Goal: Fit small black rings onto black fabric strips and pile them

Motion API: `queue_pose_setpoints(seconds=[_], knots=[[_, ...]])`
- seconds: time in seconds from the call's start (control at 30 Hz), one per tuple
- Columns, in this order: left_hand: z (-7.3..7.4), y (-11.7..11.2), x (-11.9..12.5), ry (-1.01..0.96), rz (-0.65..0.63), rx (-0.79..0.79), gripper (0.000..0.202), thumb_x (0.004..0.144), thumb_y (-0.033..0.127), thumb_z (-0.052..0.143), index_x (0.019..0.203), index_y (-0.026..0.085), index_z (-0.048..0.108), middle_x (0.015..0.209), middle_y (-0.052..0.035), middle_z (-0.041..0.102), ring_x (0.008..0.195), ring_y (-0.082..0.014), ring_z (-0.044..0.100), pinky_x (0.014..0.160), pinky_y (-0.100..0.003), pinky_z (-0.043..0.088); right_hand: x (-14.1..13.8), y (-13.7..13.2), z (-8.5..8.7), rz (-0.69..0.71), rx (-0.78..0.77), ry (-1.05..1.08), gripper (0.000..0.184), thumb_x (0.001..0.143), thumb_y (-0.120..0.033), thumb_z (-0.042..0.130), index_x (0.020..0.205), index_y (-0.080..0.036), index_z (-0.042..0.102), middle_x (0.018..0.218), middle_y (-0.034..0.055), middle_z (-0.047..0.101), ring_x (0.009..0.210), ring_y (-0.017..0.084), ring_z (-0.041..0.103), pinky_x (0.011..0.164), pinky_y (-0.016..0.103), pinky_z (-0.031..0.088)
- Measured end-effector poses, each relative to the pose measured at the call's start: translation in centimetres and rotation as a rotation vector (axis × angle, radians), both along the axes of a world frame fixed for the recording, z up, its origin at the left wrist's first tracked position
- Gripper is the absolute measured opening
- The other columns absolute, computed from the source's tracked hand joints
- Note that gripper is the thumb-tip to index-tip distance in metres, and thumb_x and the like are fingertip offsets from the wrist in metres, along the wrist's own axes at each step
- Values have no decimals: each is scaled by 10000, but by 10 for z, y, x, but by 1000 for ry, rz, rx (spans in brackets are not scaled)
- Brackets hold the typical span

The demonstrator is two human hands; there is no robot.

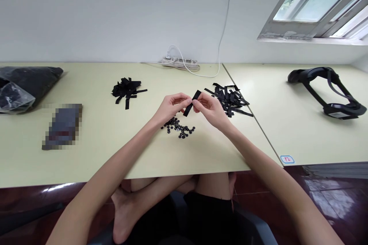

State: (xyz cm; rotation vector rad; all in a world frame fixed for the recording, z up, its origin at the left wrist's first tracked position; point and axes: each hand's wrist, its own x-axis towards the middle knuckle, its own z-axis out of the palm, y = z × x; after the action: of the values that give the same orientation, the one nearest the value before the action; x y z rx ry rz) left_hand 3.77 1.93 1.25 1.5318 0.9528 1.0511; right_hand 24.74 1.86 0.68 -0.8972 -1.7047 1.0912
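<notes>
Both hands meet over the middle of the table, pinching one short black fabric strip (188, 110) that slants between them. My left hand (174, 105) grips it from the left with thumb and fingers, and my right hand (210, 108) from the right near its middle. Whether a small part sits under the fingertips is hidden. Just below the hands lie many small round black pieces (184, 131), scattered on the table. Beside my right hand is a loose pile of black strips (230, 99). Farther left lies another black strip pile (126, 89).
On the pale table (94, 164), a dark plastic bag (37, 84) and a pixelated dark object (63, 126) lie at left. A power strip (179, 62) with a white cable (220, 42) sits against the wall. A black headset (327, 92) rests at right.
</notes>
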Motion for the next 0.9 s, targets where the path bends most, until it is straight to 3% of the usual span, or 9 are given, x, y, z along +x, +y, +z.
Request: queue_pose_setpoints(seconds=[0.53, 0.9], knots=[[0, 2, -2, 15, 13, 42, 445, 886, 658, 852, 939, 223, 778, 948, -55, 754, 898, -201, 688, 771, -314, 545, 3, -2, 2, 99, -14, -30, 481, 1048, -727, 678, 914, -283, 550, 769, -10, 699, 736, 179, 655, 769, 386, 584], [-7, 6, -2, -24, -24, 66, 423, 919, 620, 841, 928, 206, 752, 919, -47, 742, 831, -171, 655, 752, -302, 508, 2, 1, -3, 116, 22, 5, 491, 1058, -707, 704, 887, -285, 521, 737, -20, 685, 699, 168, 617, 724, 376, 536]])
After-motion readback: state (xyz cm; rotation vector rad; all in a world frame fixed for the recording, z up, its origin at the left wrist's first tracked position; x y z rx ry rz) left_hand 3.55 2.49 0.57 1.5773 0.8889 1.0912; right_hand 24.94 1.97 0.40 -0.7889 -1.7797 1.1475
